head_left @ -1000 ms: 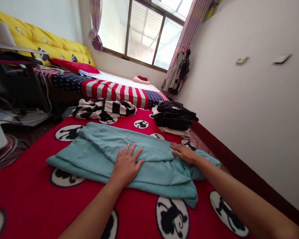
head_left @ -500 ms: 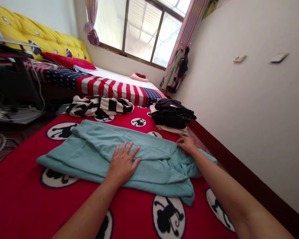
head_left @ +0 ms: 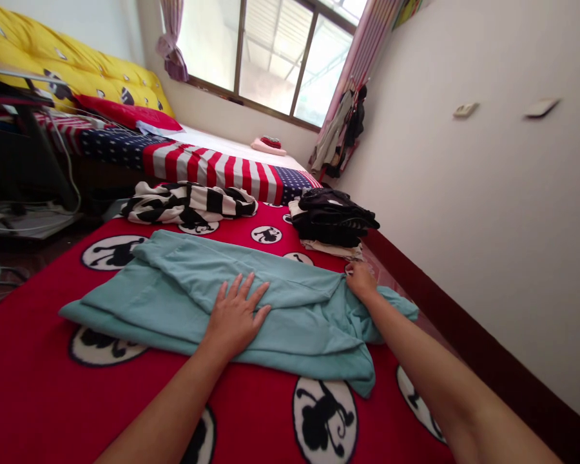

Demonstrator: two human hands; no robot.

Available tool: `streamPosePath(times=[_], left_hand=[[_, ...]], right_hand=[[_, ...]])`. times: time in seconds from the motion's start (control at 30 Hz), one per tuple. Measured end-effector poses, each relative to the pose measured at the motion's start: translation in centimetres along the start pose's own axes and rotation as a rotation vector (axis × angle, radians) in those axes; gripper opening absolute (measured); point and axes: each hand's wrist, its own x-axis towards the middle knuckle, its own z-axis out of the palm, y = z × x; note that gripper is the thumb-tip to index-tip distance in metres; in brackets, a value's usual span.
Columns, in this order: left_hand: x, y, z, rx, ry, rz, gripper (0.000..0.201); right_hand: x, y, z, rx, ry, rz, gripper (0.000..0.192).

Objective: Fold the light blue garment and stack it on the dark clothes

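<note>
Left hand flat, fingers spread, pressing teal garment folded on red monkey-print blanket, right hand pinching garment's far right edge, black clothes pile just beyond

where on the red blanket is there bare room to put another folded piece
Bare red blanket lies near-left, between the teal garment and the near edge, and between the two forearms. Crowded: far edge, with the striped garment and dark pile, by the right hand.
</note>
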Motion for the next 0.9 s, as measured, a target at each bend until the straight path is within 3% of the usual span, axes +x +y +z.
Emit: streamPosePath(times=[0.1,0.17,0.23,0.27,0.37,0.43,0.5,0.53,0.6,0.67,0.73,0.83,0.9], left_hand=[[-0.1,0.0,-0.2,-0.025,0.03,0.072,0.045],[-0.1,-0.1,-0.3,-0.051,0.023,0.149,0.041],[-0.2,-0.1,-0.4,-0.076,-0.004,0.195,0.038],[-0.3,-0.1,-0.4,-0.086,-0.015,0.201,0.038],[-0.3,-0.1,-0.2,-0.097,-0.02,0.193,0.038],[-0.3,0.0,-0.1,-0.094,-0.017,0.189,0.038],[-0.2,0.0,-0.1,-0.096,-0.014,0.185,0.038],[-0.2,0.0,0.0,-0.1,-0.012,0.184,0.037],[-0.2,0.0,0.1,-0.109,-0.005,0.182,0.037],[-0.2,-0.1,0.2,-0.12,0.004,0.179,0.037],[-0.3,-0.1,0.2,-0.133,0.014,0.178,0.037],[-0.2,-0.1,0.4,-0.167,0.026,0.176,0.036],[-0.1,-0.2,0.4,-0.214,0.046,0.149,0.039]], right_hand=[[-2.0,-1.1,0.0,0.11,0.029,-0.291,0.046],[-3.5,-1.5,0.1,0.177,-0.08,-0.529,0.044],[-4.8,-1.0,-0.4,0.19,-0.191,-0.624,0.039],[-5.1,-0.4,-0.9,0.196,-0.185,-0.612,0.036],[-5.3,2.9,-3.2,0.262,0.064,-0.436,0.031],[-5.3,5.8,-4.5,0.296,0.281,-0.238,0.034],[-5.6,8.5,-5.1,0.318,0.395,0.009,0.04],[-5.9,9.6,-5.1,0.355,0.388,0.137,0.044],[-7.0,11.0,-4.7,0.516,0.232,0.353,0.047],[-8.1,11.5,-4.1,0.742,0.015,0.486,0.041],[-8.7,11.3,-3.9,0.937,-0.067,0.559,0.036],[-8.5,10.1,-5.0,1.112,0.141,0.596,0.034],[-8.1,8.3,-6.6,1.129,0.344,0.513,0.036]])
